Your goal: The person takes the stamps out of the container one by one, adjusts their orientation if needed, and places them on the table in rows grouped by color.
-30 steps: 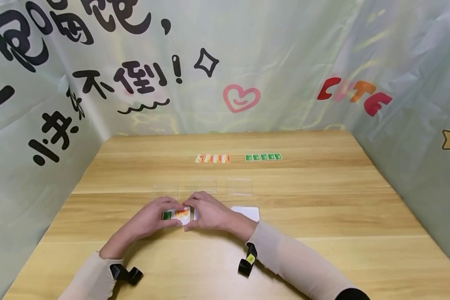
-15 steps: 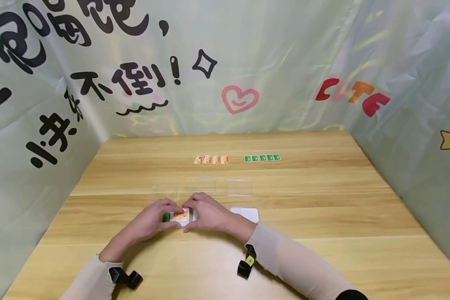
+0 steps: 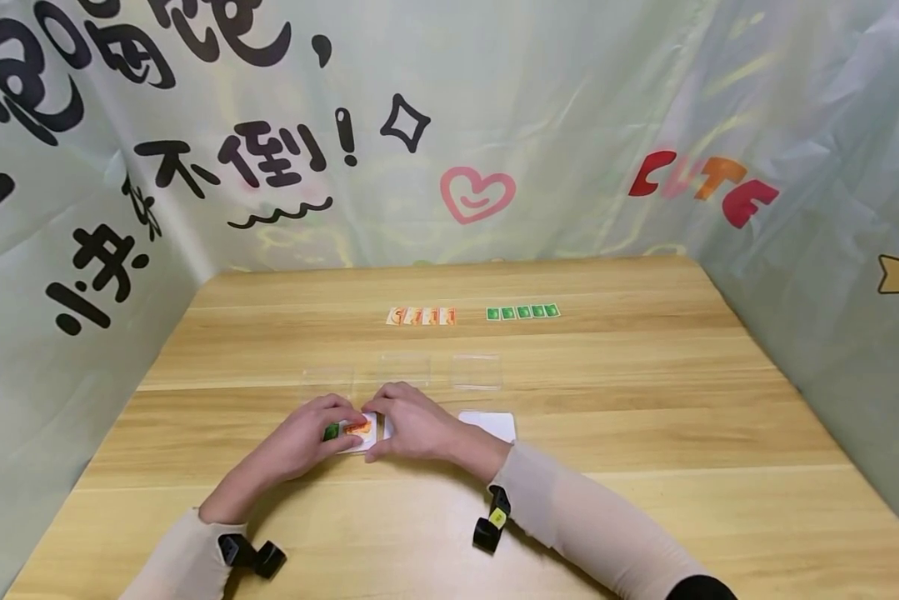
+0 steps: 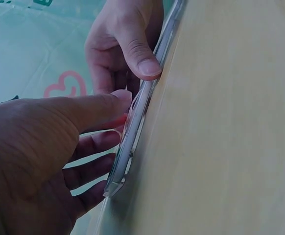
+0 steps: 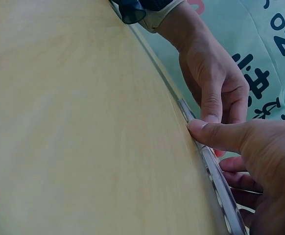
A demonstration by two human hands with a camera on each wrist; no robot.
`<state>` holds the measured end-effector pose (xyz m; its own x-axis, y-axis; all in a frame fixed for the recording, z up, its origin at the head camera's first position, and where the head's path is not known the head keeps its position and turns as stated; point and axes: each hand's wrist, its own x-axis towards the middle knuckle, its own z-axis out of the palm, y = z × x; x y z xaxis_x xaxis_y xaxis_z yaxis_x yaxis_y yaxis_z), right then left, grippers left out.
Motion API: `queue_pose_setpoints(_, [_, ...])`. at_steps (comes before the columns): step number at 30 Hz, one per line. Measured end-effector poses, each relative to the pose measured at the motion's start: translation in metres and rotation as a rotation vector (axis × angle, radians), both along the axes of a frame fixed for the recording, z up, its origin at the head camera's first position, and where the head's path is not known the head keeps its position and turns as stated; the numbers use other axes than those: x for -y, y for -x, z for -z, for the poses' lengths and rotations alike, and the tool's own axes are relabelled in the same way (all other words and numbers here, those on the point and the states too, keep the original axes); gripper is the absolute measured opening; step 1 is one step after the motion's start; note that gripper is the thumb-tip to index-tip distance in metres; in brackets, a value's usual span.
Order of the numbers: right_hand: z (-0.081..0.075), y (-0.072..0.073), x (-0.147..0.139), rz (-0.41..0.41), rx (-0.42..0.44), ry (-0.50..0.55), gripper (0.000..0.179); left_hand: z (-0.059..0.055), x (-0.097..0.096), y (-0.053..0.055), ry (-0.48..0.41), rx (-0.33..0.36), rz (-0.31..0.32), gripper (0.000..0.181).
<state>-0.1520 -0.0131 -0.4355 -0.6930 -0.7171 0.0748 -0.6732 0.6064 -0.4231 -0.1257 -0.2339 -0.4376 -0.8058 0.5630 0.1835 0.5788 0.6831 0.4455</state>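
Note:
A flat clear plastic case (image 4: 137,112) with a white layer inside lies on the table between both hands. A green patch (image 3: 332,432) and an orange picture (image 3: 358,427) show on its top in the head view. My left hand (image 3: 307,435) holds its left part, thumb at the near side and fingers around the far side. At the right part, my right hand (image 3: 419,422) pinches the case, its thumb on the near edge (image 5: 197,126) in the right wrist view. The hands cover much of the case.
Behind the hands lie clear rectangular plastic pieces (image 3: 476,372) in a row. Farther back are small orange-and-white cards (image 3: 422,317) and small green cards (image 3: 523,312). A white card (image 3: 490,425) lies beside the right forearm. Printed cloth walls (image 3: 554,167) surround the wooden table (image 3: 644,417).
Both hands stay on the case in nearly the same place. The left thumb has shifted slightly over the near side of the orange picture. The head view has moved a little.

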Motion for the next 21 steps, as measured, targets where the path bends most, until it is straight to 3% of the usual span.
queue_pose_setpoints(11, [-0.0025, -0.0001, -0.0001, 0.002, 0.004, 0.001, 0.067, -0.003, -0.0042, -0.0014, 0.047, 0.011, -0.039, 0.033])
queue_pose_setpoints(21, [-0.0003, 0.0, 0.0001, 0.003, 0.007, 0.006, 0.066, -0.0022, -0.0085, -0.0026, 0.04, 0.032, -0.041, 0.02])
